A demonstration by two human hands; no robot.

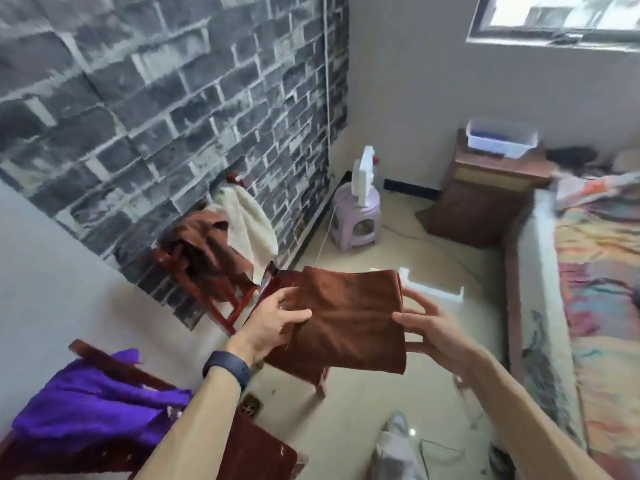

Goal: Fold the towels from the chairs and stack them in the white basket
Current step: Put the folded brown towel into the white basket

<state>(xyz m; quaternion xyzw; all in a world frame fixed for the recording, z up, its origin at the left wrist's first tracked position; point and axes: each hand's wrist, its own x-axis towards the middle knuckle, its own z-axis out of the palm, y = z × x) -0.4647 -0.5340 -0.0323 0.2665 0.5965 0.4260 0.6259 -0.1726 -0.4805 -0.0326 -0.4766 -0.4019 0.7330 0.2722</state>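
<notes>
Holding a brown towel up in the air, over the floor, between both hands. Already folded into a thick, flat square.

Gripping its left edge with the left hand: thumb on top, fingers curled under. Pinching its right edge with the right hand: thumb on top, fingers spread wide under and behind.

Looks soft, light and floppy. A bit fuzzy, so not slippery. Nothing to break. Likely to sag in the middle, or fall open, if held by one corner only. Best to keep hold of both side edges, or to slide a flat hand under the middle. Best to lay it down flat, not drop it, so as to keep the folds.

Peeking out just behind the towel, on the floor: what seems to be the white basket, mostly hidden.

More to fold, by the look of it: another brown towel and a white towel heaped on the far chair, and a purple towel on the near chair. Probably just as soft and floppy.
</notes>
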